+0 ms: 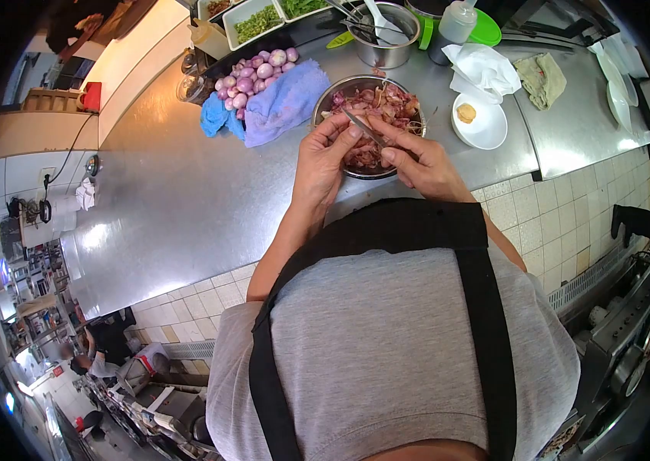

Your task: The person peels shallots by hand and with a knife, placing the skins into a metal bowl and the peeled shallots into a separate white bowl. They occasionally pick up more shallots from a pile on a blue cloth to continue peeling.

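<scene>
Head view: tiled floor borders a steel surface. Beneath the left hand and right hand sits a bowl of onion skins; whole onions lie beyond the left. The right grips a knife — the left curls beside it, its hold hidden. Peeling, apparently — calling for short, careful strokes.

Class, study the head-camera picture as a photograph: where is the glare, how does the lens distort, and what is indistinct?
Head view: white glare on the steel worktop, strong near its left end; head view: fisheye distortion, with a dark, rounded border; head view: the background person at lower left is small and indistinct, whereas the knife in the right hand is readable.
</scene>
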`<action>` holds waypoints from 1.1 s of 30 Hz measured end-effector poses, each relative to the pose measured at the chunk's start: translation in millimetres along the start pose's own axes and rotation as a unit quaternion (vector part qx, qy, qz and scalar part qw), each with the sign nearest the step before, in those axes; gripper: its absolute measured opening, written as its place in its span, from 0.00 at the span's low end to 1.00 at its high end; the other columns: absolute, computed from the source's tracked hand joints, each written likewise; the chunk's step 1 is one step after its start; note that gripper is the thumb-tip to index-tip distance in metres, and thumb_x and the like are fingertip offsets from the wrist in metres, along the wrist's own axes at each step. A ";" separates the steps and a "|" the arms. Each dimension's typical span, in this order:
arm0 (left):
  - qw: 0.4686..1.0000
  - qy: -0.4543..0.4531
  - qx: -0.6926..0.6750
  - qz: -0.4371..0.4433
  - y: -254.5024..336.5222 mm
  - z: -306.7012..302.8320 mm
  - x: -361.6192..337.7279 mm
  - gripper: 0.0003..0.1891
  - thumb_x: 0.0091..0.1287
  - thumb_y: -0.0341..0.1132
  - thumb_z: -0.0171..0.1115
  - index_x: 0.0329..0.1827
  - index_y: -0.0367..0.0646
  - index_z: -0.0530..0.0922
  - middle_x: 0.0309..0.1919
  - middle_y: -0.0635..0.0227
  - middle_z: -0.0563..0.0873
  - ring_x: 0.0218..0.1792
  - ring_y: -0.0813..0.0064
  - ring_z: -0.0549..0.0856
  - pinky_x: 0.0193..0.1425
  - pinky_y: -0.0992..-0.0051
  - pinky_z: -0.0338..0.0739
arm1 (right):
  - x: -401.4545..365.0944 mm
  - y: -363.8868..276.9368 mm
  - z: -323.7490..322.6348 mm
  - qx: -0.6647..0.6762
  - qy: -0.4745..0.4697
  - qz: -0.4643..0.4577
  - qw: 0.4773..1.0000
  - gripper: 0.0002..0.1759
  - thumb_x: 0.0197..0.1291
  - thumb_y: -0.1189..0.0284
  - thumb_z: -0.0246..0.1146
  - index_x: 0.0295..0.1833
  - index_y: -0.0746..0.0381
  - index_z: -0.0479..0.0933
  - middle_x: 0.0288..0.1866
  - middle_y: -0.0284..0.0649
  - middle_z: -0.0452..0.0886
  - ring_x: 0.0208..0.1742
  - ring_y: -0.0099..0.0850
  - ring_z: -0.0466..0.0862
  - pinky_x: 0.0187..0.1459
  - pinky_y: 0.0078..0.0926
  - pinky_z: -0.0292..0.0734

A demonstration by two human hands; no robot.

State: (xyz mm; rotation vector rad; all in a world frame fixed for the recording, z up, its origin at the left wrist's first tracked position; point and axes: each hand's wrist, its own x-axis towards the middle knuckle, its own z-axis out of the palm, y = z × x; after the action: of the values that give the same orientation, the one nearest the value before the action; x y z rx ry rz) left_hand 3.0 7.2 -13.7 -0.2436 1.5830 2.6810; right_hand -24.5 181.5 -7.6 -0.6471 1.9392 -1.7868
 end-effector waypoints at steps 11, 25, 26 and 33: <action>0.998 -0.052 -0.040 -0.010 4.1 -2.3 -2.5 0.16 0.66 0.28 0.55 0.57 0.35 0.73 0.45 0.63 0.81 0.42 0.74 0.83 0.48 0.75 0.80 | 0.1 -0.8 -11.1 0.366 -0.029 0.160 0.916 0.21 0.67 0.71 0.52 0.66 0.55 0.67 0.29 0.34 0.73 0.18 0.16 0.64 0.18 0.13 0.59; 0.994 -0.023 0.108 0.025 8.2 -1.0 -1.9 0.18 0.63 0.27 0.60 0.57 0.37 0.74 0.44 0.65 0.82 0.40 0.80 0.81 0.44 0.82 0.76 | -1.9 -5.6 0.0 0.071 -0.020 0.045 0.996 0.25 0.65 0.71 0.55 0.68 0.54 0.64 0.30 0.30 0.71 0.21 0.15 0.64 0.21 0.13 0.59; 0.991 -0.020 0.131 0.036 8.4 -2.0 -1.0 0.18 0.63 0.26 0.60 0.57 0.37 0.75 0.43 0.66 0.82 0.39 0.81 0.81 0.44 0.82 0.76 | -1.9 -5.1 0.1 0.059 -0.017 0.043 0.997 0.25 0.65 0.72 0.55 0.67 0.54 0.64 0.30 0.30 0.71 0.21 0.15 0.64 0.21 0.13 0.59; 0.997 -0.013 0.080 0.017 10.6 0.1 -2.7 0.18 0.62 0.26 0.62 0.56 0.38 0.75 0.44 0.68 0.81 0.41 0.82 0.80 0.47 0.83 0.75 | -1.1 -5.3 -6.9 0.269 -0.031 0.137 0.953 0.25 0.65 0.71 0.55 0.67 0.56 0.64 0.30 0.31 0.71 0.20 0.16 0.64 0.20 0.13 0.59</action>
State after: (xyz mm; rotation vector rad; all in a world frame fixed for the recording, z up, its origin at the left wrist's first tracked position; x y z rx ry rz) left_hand 4.6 2.3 -4.1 -0.1792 1.7986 2.5503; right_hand -27.5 187.3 -1.7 -0.2287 1.3255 -1.9572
